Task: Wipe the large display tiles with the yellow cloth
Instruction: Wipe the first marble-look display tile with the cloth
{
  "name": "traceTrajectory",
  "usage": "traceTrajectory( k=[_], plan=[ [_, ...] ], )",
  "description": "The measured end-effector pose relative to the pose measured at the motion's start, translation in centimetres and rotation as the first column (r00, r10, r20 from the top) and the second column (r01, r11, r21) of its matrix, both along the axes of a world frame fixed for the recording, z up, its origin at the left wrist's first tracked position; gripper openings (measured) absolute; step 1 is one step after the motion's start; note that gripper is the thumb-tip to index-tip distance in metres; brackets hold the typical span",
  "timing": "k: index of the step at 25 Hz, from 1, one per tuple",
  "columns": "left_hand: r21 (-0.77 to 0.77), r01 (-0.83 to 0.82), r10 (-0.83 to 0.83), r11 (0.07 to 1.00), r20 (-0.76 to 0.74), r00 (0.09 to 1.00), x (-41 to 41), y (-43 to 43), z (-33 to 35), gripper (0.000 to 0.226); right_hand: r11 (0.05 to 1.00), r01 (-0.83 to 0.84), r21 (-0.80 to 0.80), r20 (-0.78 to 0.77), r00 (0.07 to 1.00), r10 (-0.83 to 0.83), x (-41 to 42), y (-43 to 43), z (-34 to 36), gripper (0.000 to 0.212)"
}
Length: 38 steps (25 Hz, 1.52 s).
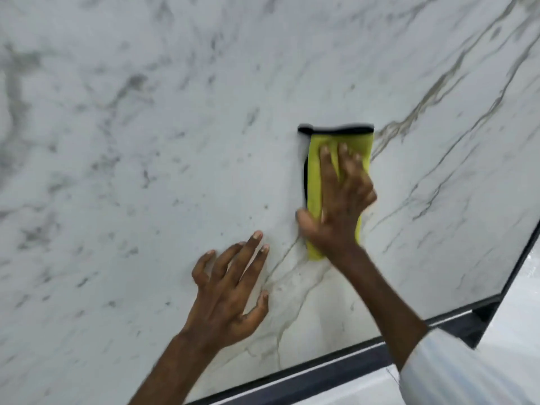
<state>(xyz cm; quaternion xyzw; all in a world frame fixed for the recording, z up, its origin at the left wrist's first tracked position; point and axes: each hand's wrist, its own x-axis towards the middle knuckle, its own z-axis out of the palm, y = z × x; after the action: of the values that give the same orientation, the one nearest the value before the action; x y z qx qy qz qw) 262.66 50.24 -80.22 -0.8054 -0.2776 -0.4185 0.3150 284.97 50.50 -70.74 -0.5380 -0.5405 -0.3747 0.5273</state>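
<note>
The right hand (339,200) presses flat, fingers spread, on the folded yellow cloth (317,176) against the white marble-veined display tile (146,141). The left hand (230,290) rests open and empty on the tile, just beside it.

A large white display tile (152,176), veined in grey like marble, fills nearly everything in front of me, its glossy face tilted and bordered along the lower and right edges by a dark frame. The yellow cloth (315,182), folded into a tall narrow pad with a black trim showing along its top and left edges, lies flat against the tile right of centre. It covers a pale stretch beside a dark diagonal vein. Motion blur softens the cloth's outline.
</note>
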Motion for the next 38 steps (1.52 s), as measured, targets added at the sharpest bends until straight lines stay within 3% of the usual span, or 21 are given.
traceTrajectory(
  k=[3,7,10,16,18,20,25,28,31,33,35,38],
  plan=[
    [0.156,-0.025,0.019,0.987,0.038,0.999,-0.1,0.8,9.6,0.067,0.998,0.029,0.047,-0.011,1.000,-0.029,0.1,0.1,5.5,0.102],
    [0.332,-0.187,0.168,0.925,0.087,0.982,-1.1,3.4,21.4,0.069,0.995,0.092,-0.030,-0.028,0.995,-0.093,-0.1,-0.3,-4.3,0.084],
    [0.356,-0.238,0.239,0.904,0.043,0.970,-0.8,4.4,21.2,0.071,0.996,0.074,-0.058,0.004,0.997,-0.074,0.6,-0.7,-5.6,0.085],
    [0.338,-0.234,0.234,0.912,0.043,0.971,-1.0,4.5,21.1,0.071,0.997,0.032,0.069,-0.082,0.996,-0.026,2.0,0.5,17.9,0.091],
    [0.342,-0.226,0.228,0.912,0.035,0.973,-0.8,4.5,20.9,0.071,0.996,0.040,0.082,-0.048,0.998,-0.036,1.8,0.5,22.0,0.090],
    [0.348,-0.230,0.234,0.909,0.031,0.972,-0.8,4.5,20.9,0.072,0.993,0.061,0.102,-0.021,0.998,-0.059,1.8,0.6,20.4,0.087],
    [0.330,-0.167,0.182,0.929,-0.013,0.983,-1.1,3.8,21.5,0.073,0.992,0.116,0.047,0.044,0.992,-0.118,1.1,-0.1,4.5,0.081],
    [0.339,-0.070,0.085,0.938,-0.028,0.996,-3.9,2.3,23.7,0.064,0.999,0.015,0.052,0.103,0.994,-0.020,1.6,-0.2,11.9,0.085],
    [0.338,-0.207,0.187,0.918,0.091,0.978,-8.8,3.1,26.1,0.069,0.999,0.003,0.044,-0.022,1.000,-0.002,-0.2,0.1,27.3,0.089],
    [0.347,-0.272,0.267,0.898,0.062,0.962,-10.2,4.1,25.7,0.073,0.999,0.000,0.052,-0.090,0.996,0.004,-2.3,0.3,33.2,0.090],
    [0.347,-0.274,0.280,0.897,0.034,0.959,-9.7,4.5,24.7,0.075,0.997,-0.003,0.076,-0.033,0.999,0.005,-4.0,0.7,33.5,0.089],
    [0.340,-0.281,0.280,0.898,0.054,0.959,-9.3,5.0,24.3,0.075,0.991,0.037,0.129,0.060,0.997,-0.045,-4.6,1.2,26.5,0.083]
  ],
)
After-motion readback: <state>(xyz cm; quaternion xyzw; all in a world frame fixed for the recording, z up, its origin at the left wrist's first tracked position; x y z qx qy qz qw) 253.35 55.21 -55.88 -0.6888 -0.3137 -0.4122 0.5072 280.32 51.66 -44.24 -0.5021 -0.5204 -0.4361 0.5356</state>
